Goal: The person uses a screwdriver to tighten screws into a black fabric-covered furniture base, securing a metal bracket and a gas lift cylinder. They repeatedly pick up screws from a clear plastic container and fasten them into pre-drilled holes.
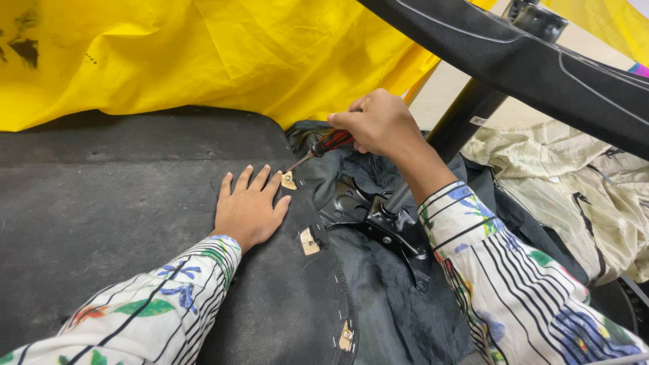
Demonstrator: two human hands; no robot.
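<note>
My left hand (249, 208) lies flat, fingers spread, on the black fabric underside of a chair seat (122, 203), near its edge. My right hand (380, 123) grips a screwdriver (326, 145) with a red and black handle. Its metal tip points down-left at a small tan patch (289, 180) by my left fingertips. Two more tan patches (309, 241) (346, 336) show along the same stapled seat edge. Both my sleeves are white with black stripes and coloured flowers.
A black metal chair mechanism (378, 220) with a post (460, 115) rises beside the seat. Dark green cloth (385, 304) lies beneath it. A yellow sheet (203, 54) covers the back, cream cloth (574, 182) lies at right, and a black chair part (541, 61) crosses overhead.
</note>
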